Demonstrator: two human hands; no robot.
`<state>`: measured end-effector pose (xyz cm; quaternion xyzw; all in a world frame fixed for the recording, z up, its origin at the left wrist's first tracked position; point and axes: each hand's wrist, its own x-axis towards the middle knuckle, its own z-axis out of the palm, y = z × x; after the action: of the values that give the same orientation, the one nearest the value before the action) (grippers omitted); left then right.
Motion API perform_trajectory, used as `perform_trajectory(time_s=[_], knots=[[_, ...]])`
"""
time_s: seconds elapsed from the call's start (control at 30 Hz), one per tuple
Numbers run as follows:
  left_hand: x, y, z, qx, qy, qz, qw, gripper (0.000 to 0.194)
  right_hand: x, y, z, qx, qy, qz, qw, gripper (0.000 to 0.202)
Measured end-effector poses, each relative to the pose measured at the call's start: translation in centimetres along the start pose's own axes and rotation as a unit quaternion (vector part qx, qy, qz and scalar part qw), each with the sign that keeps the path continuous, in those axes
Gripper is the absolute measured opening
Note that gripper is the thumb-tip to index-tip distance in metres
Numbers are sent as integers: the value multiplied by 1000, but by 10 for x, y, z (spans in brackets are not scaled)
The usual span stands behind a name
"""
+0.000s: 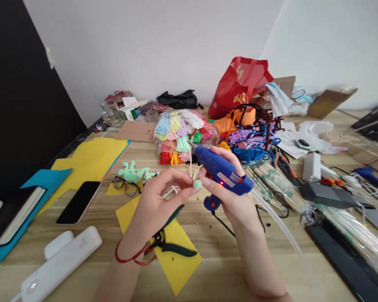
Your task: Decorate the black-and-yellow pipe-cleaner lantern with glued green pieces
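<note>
Wood-topped table [226,264] against a white wall [144,50], crowded along the back and the right side. From where I stand: 2 bare hands at work, raised over the middle of the table. Left hand [160,193], red cord [123,259] at the wrist, pinches a small mint ball [197,184] between thumb and finger; grip closed. Right hand [231,188] is wrapped around a blue glue gun [218,165], grip closed; its thumb tip sits at the ball's right edge, contact cannot be told. Nozzle points up and leftward, above the ball; 1 red light lit on the body, clear rod [281,226] trailing from the rear. Below the left hand: cutters [180,249] with dark green handles, lying across a yellow sheet [176,274]. To the left: glasses [123,185] just beside a mint fuzzy piece [132,173], then a phone [78,202], screen dark, and a white power bank-like bar [63,264] nearer the edge. Behind the hands: bagged bundles [182,130] in many colours; a red bag [239,88] stands upright behind, to their right. Sticks [275,184] lie in clear wrap right of the gun.
</note>
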<state>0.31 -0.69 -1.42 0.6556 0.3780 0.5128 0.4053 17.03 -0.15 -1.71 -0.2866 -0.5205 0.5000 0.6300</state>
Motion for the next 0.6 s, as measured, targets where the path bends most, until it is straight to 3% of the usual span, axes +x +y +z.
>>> perform_trajectory(time_s=[0.23,0.37,0.6], knots=[[1,2,-4,36,2,26,999,23,4,-9,-13,-35,47,-12,998,41],[3,2,-5,70,30,74,994,10,2,-20,-22,14,-30,2,999,37],[-1,1,-7,128,104,128,978,15,-9,-35,-29,54,-108,54,991,34]])
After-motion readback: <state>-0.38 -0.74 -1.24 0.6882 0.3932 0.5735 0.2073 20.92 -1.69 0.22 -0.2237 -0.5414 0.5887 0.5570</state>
